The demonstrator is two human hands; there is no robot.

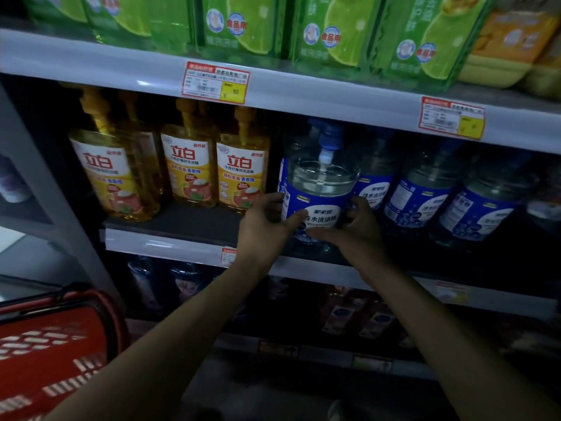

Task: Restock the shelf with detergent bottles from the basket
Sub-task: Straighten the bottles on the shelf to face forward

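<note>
Fingers (291,215) of your left hand (267,220) were spread wide and curved, with the thumb lying on the blue label; whether the palm pressed the side I could not tell. Going left to right: the red basket (51,354) stood at the bottom left corner, and its inside was not visible, so I could not say how many bottles remained. Above it, on the left part of the middle shelf (164,238), the yellow bottles (188,165) stood upright in a row, set back from the front edge. Between your two hands was the clear detergent bottle (318,189) with the blue pump, upright at the front edge of the same shelf, near the yellow row and just beside the blue-label bottles (425,196) on its right. Your right hand (358,226) was half closed against the lower right of the bottle, the fingers narrow and bent, more guiding than gripping, I think.

To do this step well, I judged you needed to push the bottle back with both hands low on its body, not near the pump, until it lined up with its neighbours. You needed to keep the label facing forward, and to let go only when the base sat fully on the shelf.
</note>
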